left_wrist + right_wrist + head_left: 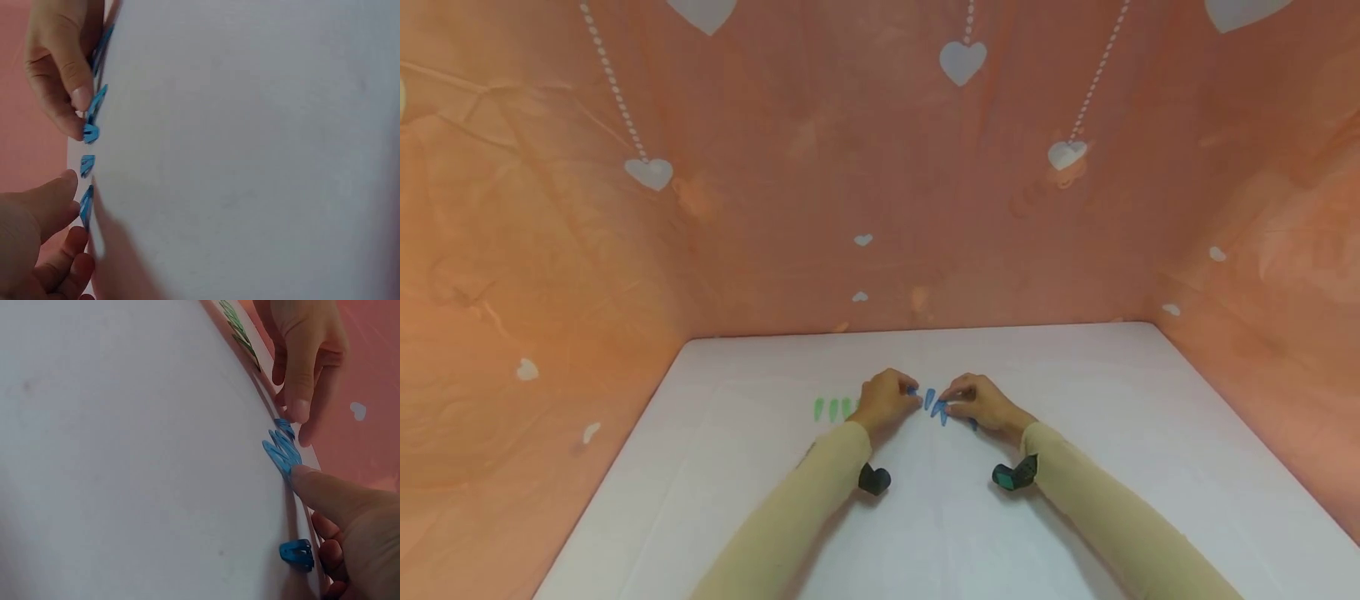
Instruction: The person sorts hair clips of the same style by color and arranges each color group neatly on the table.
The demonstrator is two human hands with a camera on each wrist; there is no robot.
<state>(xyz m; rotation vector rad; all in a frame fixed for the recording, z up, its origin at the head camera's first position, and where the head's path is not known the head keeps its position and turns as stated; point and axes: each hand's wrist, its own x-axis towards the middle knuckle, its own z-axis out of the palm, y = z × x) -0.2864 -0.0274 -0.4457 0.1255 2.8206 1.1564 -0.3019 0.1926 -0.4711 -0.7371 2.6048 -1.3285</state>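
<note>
Blue snap hair clips [929, 398] lie in a short row on the white table between the two hands. My left hand [883, 400] has its thumb and fingertips at the leftmost blue clip [86, 207] and pinches it. With thumb and forefinger, my right hand [988, 406] holds a blue clip [289, 464] that lies against its neighbours at a slant. Another blue clip [297, 554] rests beneath the right hand, near its curled fingers. Left of the left hand stands a row of green hair clips [832, 409], partly hidden by that hand.
A white table [760, 517] spreads out around the hands. Pink-orange sheeting [805, 208] with white hearts rises behind it and on both sides. Dark wrist cameras [874, 479] sit on both sleeves.
</note>
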